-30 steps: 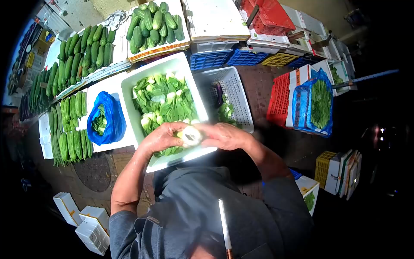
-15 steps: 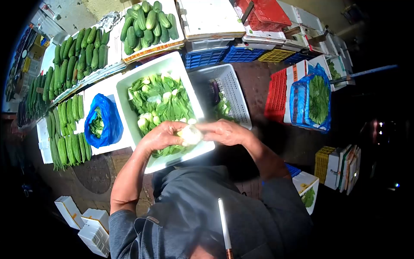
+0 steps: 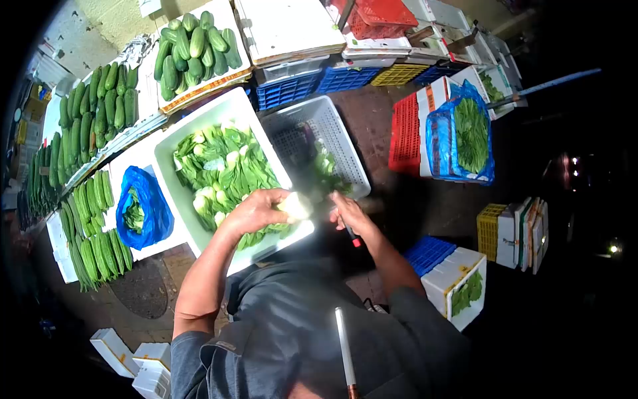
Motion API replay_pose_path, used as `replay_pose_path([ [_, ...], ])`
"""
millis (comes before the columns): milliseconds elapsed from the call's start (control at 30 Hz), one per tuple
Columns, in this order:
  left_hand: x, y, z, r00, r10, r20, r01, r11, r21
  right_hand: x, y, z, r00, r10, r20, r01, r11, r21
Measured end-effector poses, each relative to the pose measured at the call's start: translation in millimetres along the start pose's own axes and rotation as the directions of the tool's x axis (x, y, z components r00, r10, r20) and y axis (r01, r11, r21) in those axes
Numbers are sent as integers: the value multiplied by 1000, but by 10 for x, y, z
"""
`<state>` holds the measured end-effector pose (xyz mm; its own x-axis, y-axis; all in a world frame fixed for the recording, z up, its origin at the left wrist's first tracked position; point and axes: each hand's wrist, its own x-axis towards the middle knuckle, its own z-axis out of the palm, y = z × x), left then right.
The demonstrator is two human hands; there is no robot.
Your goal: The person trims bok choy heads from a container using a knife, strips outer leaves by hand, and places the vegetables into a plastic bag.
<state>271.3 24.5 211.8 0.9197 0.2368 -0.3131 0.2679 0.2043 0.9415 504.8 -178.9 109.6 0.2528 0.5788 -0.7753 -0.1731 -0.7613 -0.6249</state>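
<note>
My left hand (image 3: 258, 211) is closed around a bok choy (image 3: 296, 206), its pale cut base turned to the right. Beneath that hand stands a white tub (image 3: 193, 234) filled with more bok choy (image 3: 226, 169). My right hand (image 3: 348, 214), a short gap to the right of the base, grips a knife (image 3: 354, 238) with a dark, red-ended handle. The knife's blade is too blurred to make out. Behind my right hand lies a grey perforated crate (image 3: 342, 130) holding leafy scraps (image 3: 325, 163) and something dark purple.
Left of the tub are a blue bag (image 3: 163, 213) of greens, ridged gourds (image 3: 100, 256) and cucumbers (image 3: 100, 106). More cucumbers (image 3: 196, 46) sit on a foam box behind. To the right stand a red crate (image 3: 405, 133) and a foam box (image 3: 452, 279). A cigarette (image 3: 344, 346) juts up in front.
My right hand has drawn away from the bok choy base to the right and down, and the knife handle now shows. My left hand still holds the bok choy. The whole view has shifted.
</note>
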Motion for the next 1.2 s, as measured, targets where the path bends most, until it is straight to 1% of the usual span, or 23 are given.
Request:
replay_pose_path([
  [67, 87, 94, 10, 995, -89, -44, 95, 984, 149, -89, -194, 88, 990, -142, -14, 143, 979, 146],
  [133, 167, 51, 9, 998, -7, -68, 28, 951, 308, -311, -498, 210, 962, -272, -24, 270, 933, 238],
  [167, 205, 101, 33, 996, 29, -88, 12, 903, 429, -432, -718, 261, 941, -334, 59, 332, 943, 31],
  [233, 225, 166, 70, 993, 55, -108, 15, 830, 557, -271, -631, 427, 705, -698, 122, 709, 697, -108],
  [267, 234, 262, 72, 993, -53, -107, 106, 802, 587, -248, -636, 432, 718, -684, 127, 693, 719, -49],
  [300, 162, 309, 62, 980, 131, -153, -5, 775, 632, -239, -700, 444, 729, -671, 136, 676, 737, 10],
  [367, -58, 365, 45, 849, 483, -213, -187, 652, 735, -199, -781, 478, 761, -644, 80, 639, 765, 86],
  [400, -245, 508, 60, 832, 454, -319, -171, 756, 631, -220, -757, 494, 782, -623, 7, 619, 778, 107],
  [433, -369, 471, 107, 730, 536, -425, -195, 759, 621, -244, -737, 502, 798, -599, -67, 603, 788, 126],
  [500, -621, 102, 175, 770, 254, -585, -13, 924, 383, -182, -680, 607, 758, -631, -167, 652, 741, 160],
  [567, -635, -102, 271, 845, -16, -534, 19, 1000, 1, -78, -605, 762, 663, -713, -229, 738, 674, 38],
  [600, -608, -243, 268, 890, -103, -444, 95, 995, -41, -94, -638, 856, 585, -774, -242, 793, 608, -27],
  [633, -556, -345, 261, 916, -174, -362, 135, 982, -130, -202, -706, 941, 649, -728, -222, 725, 680, -111],
  [700, -408, -598, 220, 932, -141, -333, 6, 927, -376, -144, -665, 1087, 561, -808, -178, 820, 572, -15],
  [800, -273, -744, 216, 964, -77, -256, -178, 529, -830, -271, -757, 1266, 598, -793, -120, 800, 580, 153],
  [833, -253, -713, 229, 961, -41, -272, -213, 513, -832, -317, -770, 1298, 622, -777, -100, 774, 592, 224],
  [867, -233, -670, 241, 958, -3, -287, -248, 495, -833, -305, -742, 1305, 557, -826, -85, 827, 542, 152],
  [900, -217, -626, 242, 953, 33, -302, -281, 477, -833, -266, -695, 1318, 575, -813, -93, 813, 556, 174],
  [967, -148, -729, 222, 916, -73, -394, -275, 600, -751, -192, -650, 1353, 505, -852, -140, 863, 502, 56],
  [1033, -110, -726, 218, 865, -122, -487, -247, 742, -624, -162, -671, 1308, 707, -697, -122, 678, 618, 398],
  [1100, -85, -898, 280, 822, -50, -567, -385, 686, -618, -149, -663, 1210, 859, -510, -40, 397, 615, 681],
  [1167, -129, -799, 285, 809, -14, -588, -378, 754, -537, 81, -460, 1081, 890, -443, 108, 190, 576, 796],
  [1200, -145, -767, 290, 797, -46, -602, -367, 754, -544, 114, -457, 1068, 877, -464, 128, 188, 574, 797],
])
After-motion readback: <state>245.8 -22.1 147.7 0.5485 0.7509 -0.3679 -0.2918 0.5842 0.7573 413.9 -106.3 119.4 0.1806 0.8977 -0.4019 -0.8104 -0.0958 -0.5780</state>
